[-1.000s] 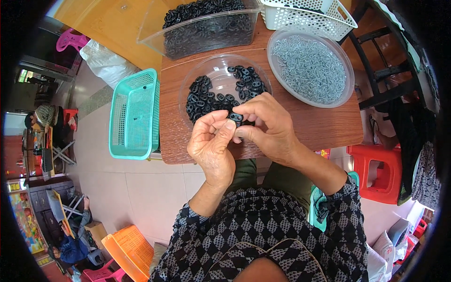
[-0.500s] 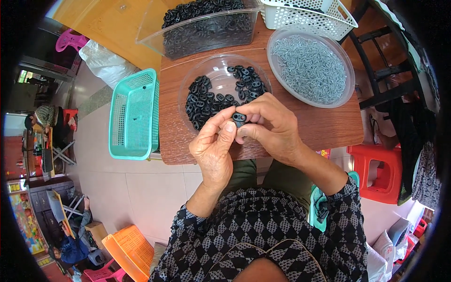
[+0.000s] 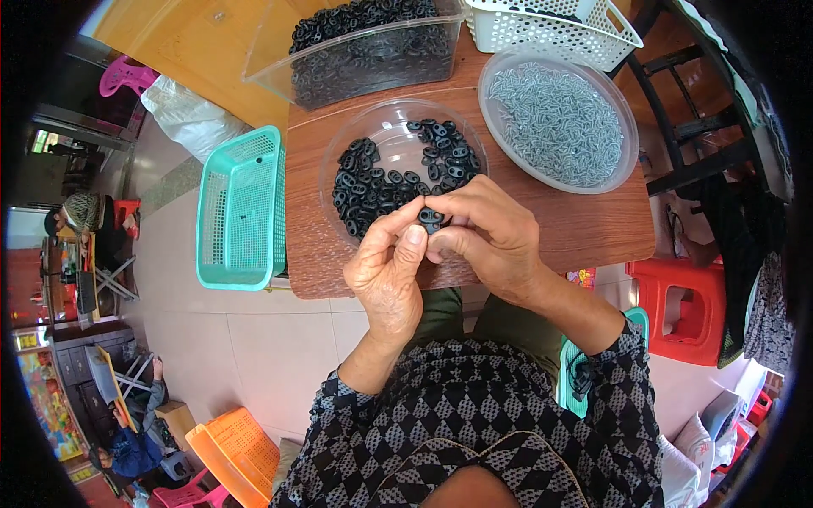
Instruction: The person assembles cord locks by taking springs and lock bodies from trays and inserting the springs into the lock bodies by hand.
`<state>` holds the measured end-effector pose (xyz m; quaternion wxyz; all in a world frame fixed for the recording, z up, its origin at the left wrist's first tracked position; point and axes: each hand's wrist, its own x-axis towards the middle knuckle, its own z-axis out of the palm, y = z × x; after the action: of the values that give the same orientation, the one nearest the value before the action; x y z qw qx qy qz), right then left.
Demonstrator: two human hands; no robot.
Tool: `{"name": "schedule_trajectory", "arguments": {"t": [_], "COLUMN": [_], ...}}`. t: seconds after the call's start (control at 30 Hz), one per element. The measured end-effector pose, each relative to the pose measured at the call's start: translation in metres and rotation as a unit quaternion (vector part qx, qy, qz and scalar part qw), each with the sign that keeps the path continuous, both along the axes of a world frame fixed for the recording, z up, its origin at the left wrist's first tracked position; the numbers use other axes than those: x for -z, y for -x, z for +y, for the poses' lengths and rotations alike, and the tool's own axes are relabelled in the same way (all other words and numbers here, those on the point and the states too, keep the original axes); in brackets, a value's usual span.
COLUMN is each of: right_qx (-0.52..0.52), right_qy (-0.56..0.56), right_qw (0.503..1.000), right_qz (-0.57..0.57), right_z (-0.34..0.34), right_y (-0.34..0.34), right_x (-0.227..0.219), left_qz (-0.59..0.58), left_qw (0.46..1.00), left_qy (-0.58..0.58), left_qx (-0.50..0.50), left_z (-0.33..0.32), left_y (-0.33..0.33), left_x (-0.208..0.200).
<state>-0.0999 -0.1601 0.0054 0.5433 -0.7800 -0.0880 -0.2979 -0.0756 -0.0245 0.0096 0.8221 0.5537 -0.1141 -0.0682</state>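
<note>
Between my fingertips, just over the near edge of the clear round bowl [image 3: 330, 182], is a small black oval plastic piece with two holes [image 3: 430, 217]. My left hand [image 3: 388, 267] pinches it from the left with thumb and forefinger. From the right, my right hand [image 3: 495, 237] closes thumb and forefinger on it; whether a screw is also in those fingers cannot be made out. Many similar black pieces [image 3: 364, 193] lie in the bowl, heaped more to the left. A round translucent tub of small silver screws [image 3: 555, 123] stands right of the bowl.
Behind the bowl stands a clear bin [image 3: 373, 72] of black pieces, beside a white perforated basket [image 3: 550, 34]. A turquoise basket [image 3: 241, 212] is left of the wooden table [image 3: 584, 229]. A red stool [image 3: 677, 309] stands at right, an orange crate [image 3: 233, 453] lower left. Other people sit far left.
The black piece has tilted slightly between my fingers, and my right fingers have shifted a little against it. Both hands stay nearly in place.
</note>
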Motion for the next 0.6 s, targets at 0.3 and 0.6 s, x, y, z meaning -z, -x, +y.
{"name": "schedule_trajectory", "arguments": {"t": [0.3,0.6], "right_qx": [0.005,0.013], "right_qy": [0.010,-0.002], "right_qw": [1.000,1.000], "right_qz": [-0.015,0.003], "right_z": [0.0024,0.0084], "right_y": [0.0006,0.0038], "right_x": [-0.0004,-0.0055], "left_qz": [-0.040,-0.048], "left_qw": [0.998,0.997], "left_qy": [-0.017,-0.020], "left_qx": [-0.043,-0.055], "left_z": [-0.0033,-0.0028], "left_y": [0.0019,0.0038], "left_x": [0.0064,0.0062]}}
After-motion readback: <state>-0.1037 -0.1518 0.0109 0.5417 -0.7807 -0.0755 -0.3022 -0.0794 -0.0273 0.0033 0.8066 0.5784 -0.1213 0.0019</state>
